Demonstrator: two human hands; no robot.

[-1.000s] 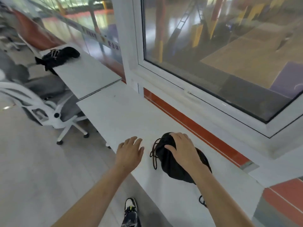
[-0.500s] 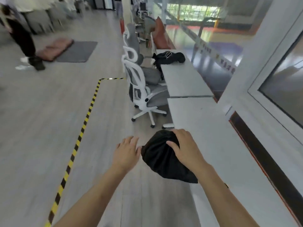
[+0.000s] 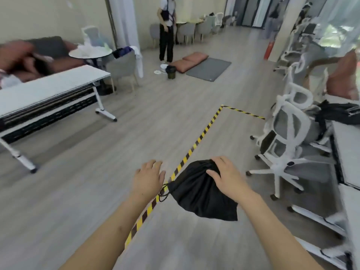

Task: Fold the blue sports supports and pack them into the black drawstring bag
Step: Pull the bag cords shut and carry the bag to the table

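Observation:
My right hand (image 3: 227,176) grips the top of the black drawstring bag (image 3: 200,193) and holds it in the air above the floor. The bag hangs bulging, with its cord looped at its left side. Just left of the bag, my left hand (image 3: 149,177) hovers with relaxed fingers and holds nothing. No blue sports supports show in this view.
White office chairs (image 3: 288,133) and a white desk (image 3: 348,151) with a black bundle (image 3: 339,113) line the right. A white wheeled table (image 3: 48,94) stands at the left. Yellow-black tape (image 3: 194,145) crosses the floor. A person (image 3: 167,30) stands far off near cushions and a mat.
The view has swung left from the window desk to the open room. My right hand lifted the bag off the desk and carries it over the floor. My left hand stays beside it.

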